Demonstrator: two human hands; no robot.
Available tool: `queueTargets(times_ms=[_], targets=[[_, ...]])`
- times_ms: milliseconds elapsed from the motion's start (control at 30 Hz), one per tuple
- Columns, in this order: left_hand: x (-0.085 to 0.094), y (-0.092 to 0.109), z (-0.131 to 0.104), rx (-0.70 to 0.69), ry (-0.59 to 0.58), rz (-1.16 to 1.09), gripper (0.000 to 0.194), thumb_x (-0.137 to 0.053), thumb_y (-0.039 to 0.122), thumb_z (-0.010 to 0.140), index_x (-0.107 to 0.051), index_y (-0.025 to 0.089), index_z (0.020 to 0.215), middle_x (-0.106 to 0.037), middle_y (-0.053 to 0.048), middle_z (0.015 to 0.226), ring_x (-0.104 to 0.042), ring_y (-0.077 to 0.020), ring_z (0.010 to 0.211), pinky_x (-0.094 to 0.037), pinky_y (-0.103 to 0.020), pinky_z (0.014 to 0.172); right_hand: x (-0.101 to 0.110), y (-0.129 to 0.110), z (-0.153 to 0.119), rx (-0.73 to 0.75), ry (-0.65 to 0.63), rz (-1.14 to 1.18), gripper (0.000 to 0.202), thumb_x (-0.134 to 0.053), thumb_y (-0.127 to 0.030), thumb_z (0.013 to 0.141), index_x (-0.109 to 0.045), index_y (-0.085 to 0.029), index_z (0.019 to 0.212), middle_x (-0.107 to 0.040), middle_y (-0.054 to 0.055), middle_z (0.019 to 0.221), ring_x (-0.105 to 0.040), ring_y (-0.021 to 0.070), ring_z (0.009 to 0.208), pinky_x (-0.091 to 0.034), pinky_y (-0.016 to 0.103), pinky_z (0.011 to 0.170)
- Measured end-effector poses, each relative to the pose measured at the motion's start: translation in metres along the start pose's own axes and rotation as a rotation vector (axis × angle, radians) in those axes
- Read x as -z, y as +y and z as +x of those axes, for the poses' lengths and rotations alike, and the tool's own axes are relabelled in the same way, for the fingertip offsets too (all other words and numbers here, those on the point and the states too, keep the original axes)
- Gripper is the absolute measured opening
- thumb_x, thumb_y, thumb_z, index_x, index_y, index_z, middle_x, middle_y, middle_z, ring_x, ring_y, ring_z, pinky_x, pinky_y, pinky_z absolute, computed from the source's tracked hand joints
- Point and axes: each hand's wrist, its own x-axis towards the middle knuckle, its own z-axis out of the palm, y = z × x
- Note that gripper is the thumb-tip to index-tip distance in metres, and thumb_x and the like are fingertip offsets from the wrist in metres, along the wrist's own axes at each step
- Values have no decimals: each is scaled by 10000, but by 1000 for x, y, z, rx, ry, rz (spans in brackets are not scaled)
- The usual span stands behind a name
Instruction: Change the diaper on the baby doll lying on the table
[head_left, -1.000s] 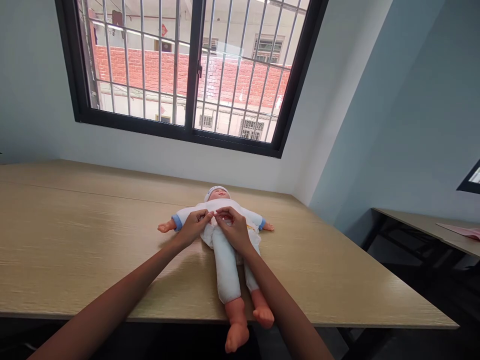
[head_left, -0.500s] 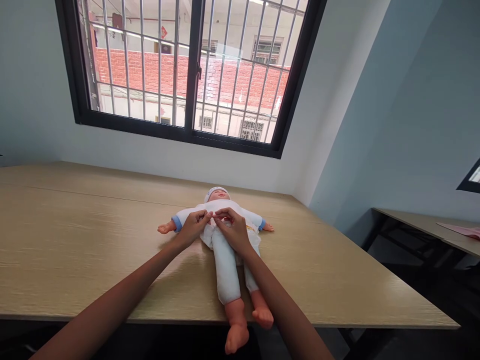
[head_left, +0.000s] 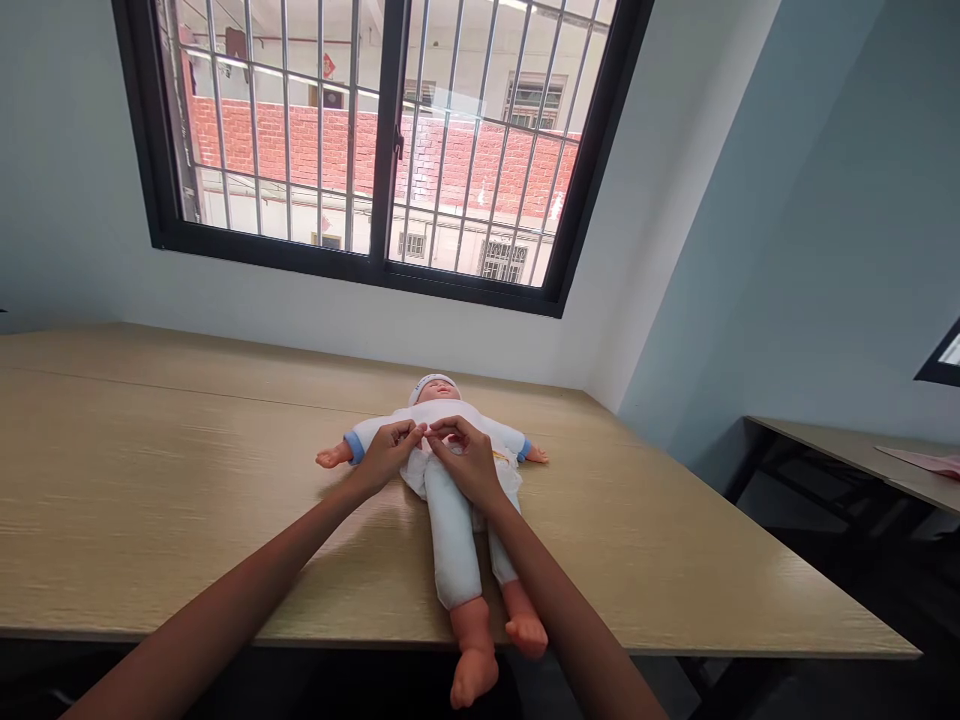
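A baby doll (head_left: 454,575) lies on its back on the wooden table (head_left: 195,480), head toward the window and feet over the front edge. It wears a white cap (head_left: 433,380), a white top (head_left: 442,409) with blue cuffs, and white leggings. Over its belly, my left hand (head_left: 390,450) and my right hand (head_left: 466,458) meet with fingertips pinched close together. Both are closed at the front of the doll's white clothing; the bit between the fingers is too small to make out. White frilly material (head_left: 511,482) shows around its hips.
Behind the table is a wall with a black-framed window (head_left: 386,270) and bars. At the right stands another table (head_left: 847,450) with a pink item (head_left: 926,461) on it. The front table edge (head_left: 360,640) runs below my forearms.
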Motion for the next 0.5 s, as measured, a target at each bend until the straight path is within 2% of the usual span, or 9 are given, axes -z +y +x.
queueTargets(times_ms=[300,433,500], targets=[[-3,6,-2,14,-30,7,429,-506,547,821,-468,170,619,-426,33,572,-365,-102,554,-284,-228,523,-2,2,0,-10,63,-11,131,-612,-306,798,-620,-193,864,-702,38,871,-654,178,818,-508,296,741],[0,2,-1,56,78,61,439,-480,565,804,-427,185,590,-402,35,562,-356,-106,529,-296,-235,502,5,4,5,-1,152,-93,132,-547,-275,805,-625,-189,868,-696,44,911,-638,175,834,-489,295,761],[3,-4,1,92,115,146,443,-428,571,813,-443,189,589,-444,20,572,-404,-127,545,-337,-251,521,17,10,10,-83,236,-160,161,-527,-284,812,-627,-182,886,-693,51,936,-632,174,827,-482,293,766]])
